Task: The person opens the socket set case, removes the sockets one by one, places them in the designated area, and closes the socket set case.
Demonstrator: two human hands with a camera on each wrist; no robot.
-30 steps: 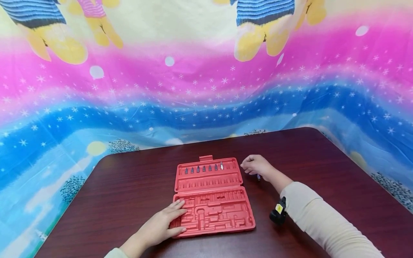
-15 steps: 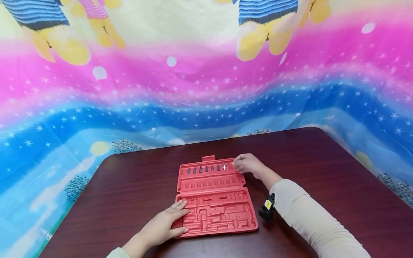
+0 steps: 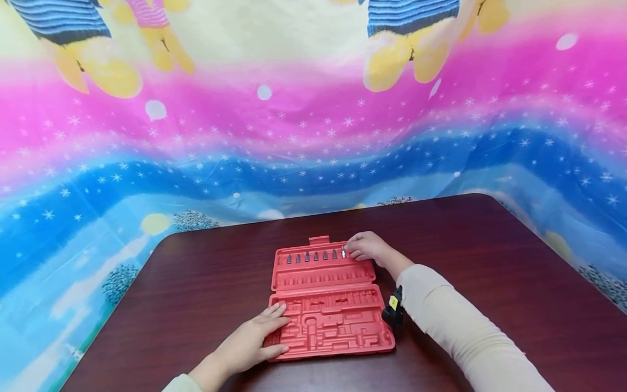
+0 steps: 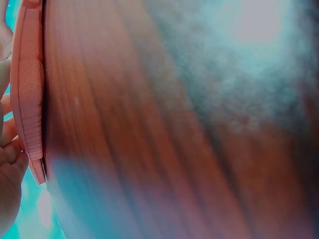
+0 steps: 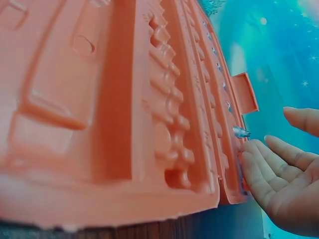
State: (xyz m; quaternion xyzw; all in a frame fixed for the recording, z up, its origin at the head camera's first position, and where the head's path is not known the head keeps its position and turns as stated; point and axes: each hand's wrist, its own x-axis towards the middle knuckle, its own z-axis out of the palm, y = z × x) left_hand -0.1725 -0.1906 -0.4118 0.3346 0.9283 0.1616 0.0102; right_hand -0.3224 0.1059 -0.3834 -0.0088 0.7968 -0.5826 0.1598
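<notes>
A red plastic tool case (image 3: 331,320) lies unfolded on the table, its moulded recesses facing up. In its far half stands a row of small dark screwdriver bits (image 3: 315,256), with a silver bit (image 3: 344,252) at the right end. My left hand (image 3: 251,337) rests on the near half's left edge, fingers extended. At the far half's upper right is my right hand (image 3: 367,246), fingertips beside the silver bit. From the right wrist, this hand (image 5: 291,184) shows its thumb apart from the other fingers, close to the silver bit (image 5: 241,132); no object shows in its grasp.
The dark wooden table (image 3: 196,288) extends around the case. A raised latch (image 3: 319,240) sticks out from the case's far edge. A printed curtain (image 3: 220,136) hangs behind the table. A black wrist camera (image 3: 393,307) sits by the right sleeve.
My right hand has moved left from the table beside the case to the far half's bit row. The small bit seen beneath that hand earlier is out of sight. My left hand stays put.
</notes>
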